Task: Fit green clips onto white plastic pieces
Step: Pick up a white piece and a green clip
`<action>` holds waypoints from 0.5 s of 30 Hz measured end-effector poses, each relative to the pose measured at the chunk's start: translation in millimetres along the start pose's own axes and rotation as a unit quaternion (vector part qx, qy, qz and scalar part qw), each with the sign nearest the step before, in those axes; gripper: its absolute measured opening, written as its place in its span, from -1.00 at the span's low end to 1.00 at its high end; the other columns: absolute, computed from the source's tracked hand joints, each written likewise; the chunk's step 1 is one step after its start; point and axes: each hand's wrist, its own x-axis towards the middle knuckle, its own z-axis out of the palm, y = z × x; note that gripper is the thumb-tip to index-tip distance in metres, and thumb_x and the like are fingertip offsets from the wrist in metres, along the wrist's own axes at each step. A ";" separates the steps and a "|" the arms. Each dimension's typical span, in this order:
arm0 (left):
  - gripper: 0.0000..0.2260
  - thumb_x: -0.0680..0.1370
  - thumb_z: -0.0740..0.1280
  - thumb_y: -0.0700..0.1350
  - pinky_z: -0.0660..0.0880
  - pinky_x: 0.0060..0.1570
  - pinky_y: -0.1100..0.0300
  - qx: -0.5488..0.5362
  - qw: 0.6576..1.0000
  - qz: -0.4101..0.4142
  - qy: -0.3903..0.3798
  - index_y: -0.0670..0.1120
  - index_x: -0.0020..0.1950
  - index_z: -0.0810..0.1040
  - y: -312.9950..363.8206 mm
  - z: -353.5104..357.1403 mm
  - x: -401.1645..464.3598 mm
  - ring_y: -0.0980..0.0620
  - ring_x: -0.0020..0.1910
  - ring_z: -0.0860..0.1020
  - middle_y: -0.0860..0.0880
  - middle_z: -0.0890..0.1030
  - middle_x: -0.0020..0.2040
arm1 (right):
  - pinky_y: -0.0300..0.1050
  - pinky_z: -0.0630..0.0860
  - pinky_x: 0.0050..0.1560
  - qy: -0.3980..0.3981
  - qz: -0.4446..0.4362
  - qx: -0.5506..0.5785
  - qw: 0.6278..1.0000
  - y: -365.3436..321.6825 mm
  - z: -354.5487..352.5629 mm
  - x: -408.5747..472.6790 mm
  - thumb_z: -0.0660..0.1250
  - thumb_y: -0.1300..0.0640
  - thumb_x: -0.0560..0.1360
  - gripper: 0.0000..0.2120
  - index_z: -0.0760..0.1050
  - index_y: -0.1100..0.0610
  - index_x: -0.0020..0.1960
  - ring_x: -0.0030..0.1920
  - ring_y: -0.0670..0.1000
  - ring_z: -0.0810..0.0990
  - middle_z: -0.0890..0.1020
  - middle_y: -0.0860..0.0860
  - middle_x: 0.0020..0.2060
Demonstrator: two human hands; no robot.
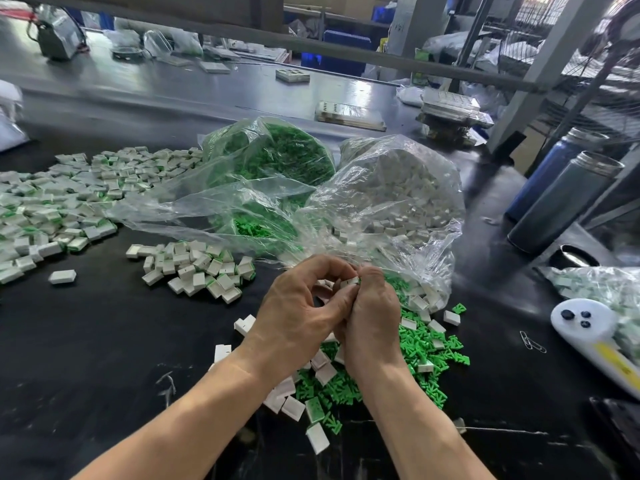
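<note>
Green and white plastic is all over the dark table. The person holds one small white piece up between both hands, just in front of the clear bags. The left hand curls its fingers and thumb round the piece. The right hand pinches it from the other side, and a tiny bit of green shows at the edge there, most likely a clip going in. How far in it sits is hidden by the fingers.

To do this step well, the person should probably keep the white piece still with the left hand, line the clip up straight, and push with the right thumb until it sits flat. A tilted clip could jam or pop out.

The loose green clips lie in a heap under the hands. They look small, hard and spiky, with little legs. The loose white pieces among them are boxy, smooth and hollow on one side. The finished ones sit in a pile to the left, white with a green edge. A bag of green clips and a bag of white pieces lie behind, thin, shiny and crinkly.
</note>
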 end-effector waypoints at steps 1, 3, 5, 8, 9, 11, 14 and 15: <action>-0.91 0.58 0.46 -0.13 0.68 0.03 -0.08 0.001 1.000 0.001 -0.001 0.04 0.05 0.66 -0.1 -0.6 -0.4 0.04 0.02 0.71 0.14 0.70 0.06 | -0.21 0.55 -0.45 -0.006 -0.002 0.002 1.000 -0.2 0.5 -0.3 0.04 0.10 0.73 -0.41 0.73 -0.01 -0.29 -0.33 0.01 0.71 0.68 0.01 -0.39; -0.92 0.59 0.46 -0.14 0.68 0.04 -0.08 -0.001 1.000 0.004 -0.006 0.02 0.05 0.66 -0.4 -1.8 -0.9 0.03 0.03 0.71 0.13 0.70 0.06 | -0.16 0.60 -0.37 -0.009 -0.012 -0.002 1.000 -1.2 2.4 -1.5 0.06 0.07 0.69 -0.45 0.74 0.00 -0.26 -0.26 0.07 0.74 0.71 0.05 -0.35; -0.93 0.59 0.45 -0.14 0.67 0.05 -0.08 -0.002 1.000 0.005 -0.007 0.01 0.05 0.66 -0.4 -2.5 -1.3 0.02 0.03 0.71 0.13 0.70 0.07 | -0.15 0.62 -0.34 -0.008 -0.019 -0.006 1.000 -1.0 3.0 -2.4 0.05 0.06 0.69 -0.46 0.74 0.01 -0.23 -0.21 0.10 0.75 0.72 0.09 -0.30; -0.93 0.59 0.46 -0.14 0.67 0.05 -0.08 -0.004 1.000 0.007 -0.001 0.01 0.04 0.66 -0.2 -2.7 -1.4 0.02 0.03 0.71 0.12 0.70 0.08 | -0.19 0.59 -0.39 -0.016 -0.018 0.004 1.000 -1.0 3.4 -4.4 0.03 0.11 0.74 -0.41 0.73 0.00 -0.26 -0.29 0.05 0.74 0.71 0.07 -0.35; -0.93 0.58 0.46 -0.14 0.67 0.05 -0.08 -0.003 1.000 0.008 0.001 0.02 0.03 0.66 0.0 -2.7 -1.5 0.02 0.02 0.71 0.13 0.70 0.08 | -0.20 0.58 -0.41 -0.020 -0.018 0.010 1.000 -1.1 3.8 -5.2 0.04 0.11 0.74 -0.41 0.73 0.01 -0.27 -0.31 0.03 0.73 0.70 0.06 -0.36; -0.92 0.58 0.47 -0.14 0.67 0.04 -0.07 0.003 1.000 0.010 0.002 0.04 0.02 0.65 0.3 -3.1 -1.3 0.04 0.01 0.72 0.15 0.69 0.10 | -0.24 0.52 -0.49 -0.027 -0.017 0.015 0.999 -2.5 3.5 -7.3 0.05 0.09 0.75 -0.40 0.72 0.00 -0.29 -0.40 -0.04 0.68 0.67 0.02 -0.43; -0.94 0.58 0.48 -0.12 0.67 0.03 -0.06 0.006 1.000 0.005 0.014 0.03 0.01 0.66 -0.9 -6.9 -0.3 0.05 -0.01 0.72 0.15 0.69 0.10 | -0.32 0.39 -0.55 -0.018 -0.046 -0.083 0.995 -3.1 -2.6 -6.3 0.05 -0.07 0.76 -0.39 0.71 -0.06 -0.29 -0.54 -0.17 0.51 0.55 -0.08 -0.54; -0.95 0.57 0.48 -0.10 0.67 0.04 -0.08 0.005 1.000 -0.003 0.023 0.05 0.00 0.66 -1.7 -9.0 0.4 0.02 -0.02 0.72 0.13 0.69 0.08 | -0.32 0.37 -0.54 -0.012 -0.061 -0.126 0.990 -4.1 -5.6 -5.4 0.05 -0.13 0.75 -0.41 0.70 -0.04 -0.27 -0.54 -0.17 0.49 0.55 -0.09 -0.54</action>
